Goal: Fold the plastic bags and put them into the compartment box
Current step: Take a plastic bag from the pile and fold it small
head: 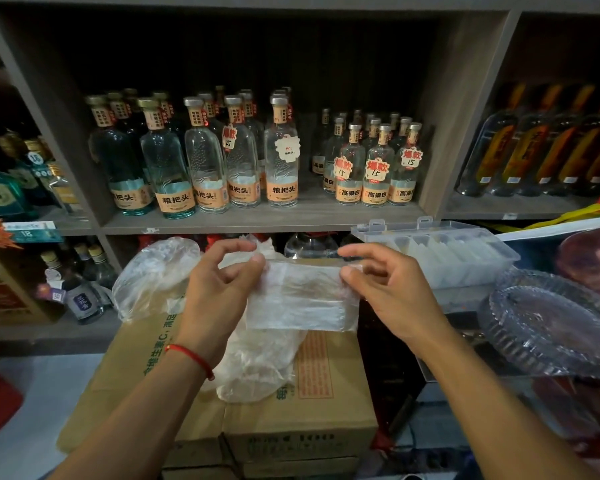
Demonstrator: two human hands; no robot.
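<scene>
Shelves [291, 216] of bottles [281, 157] are facing you; loose bags [153, 275] are lying on cartons [302, 417], seemingly unfolded. You're pinching the folded bag [298, 299] at both ends, left hand [219, 289] and right hand [385, 289], its long axis running left-right, near the box [440, 251].

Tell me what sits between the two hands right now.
In the head view, a folded plastic bag spans the gap, pinched at its top corners by the left hand and the right hand.
</scene>
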